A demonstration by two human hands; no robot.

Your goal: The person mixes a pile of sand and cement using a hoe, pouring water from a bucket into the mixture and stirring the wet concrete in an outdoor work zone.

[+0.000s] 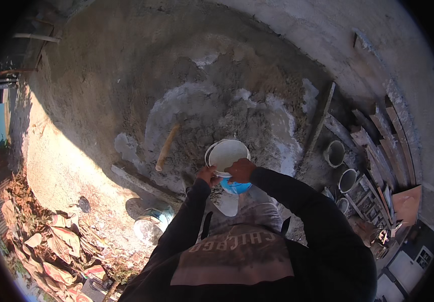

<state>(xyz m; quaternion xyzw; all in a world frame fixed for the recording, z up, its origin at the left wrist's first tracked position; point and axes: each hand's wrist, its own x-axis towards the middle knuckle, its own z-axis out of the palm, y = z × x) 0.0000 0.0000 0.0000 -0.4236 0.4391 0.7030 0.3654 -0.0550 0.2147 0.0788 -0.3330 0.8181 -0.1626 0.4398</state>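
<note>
I have both hands on a white bucket [227,155], held over the edge of the grey mortar heap [227,108]. Left hand [208,175] pinches the near rim; right hand [240,170] is wrapped over the rim's right side, both grips closed on it. The blue underside shows below my hands, so the bucket is tilted mouth-up toward the camera. A wooden handle [167,147] lies in the mix to the left. My judgement: keep both rim holds firm, tip slowly, stay over the heap's hollow.
</note>
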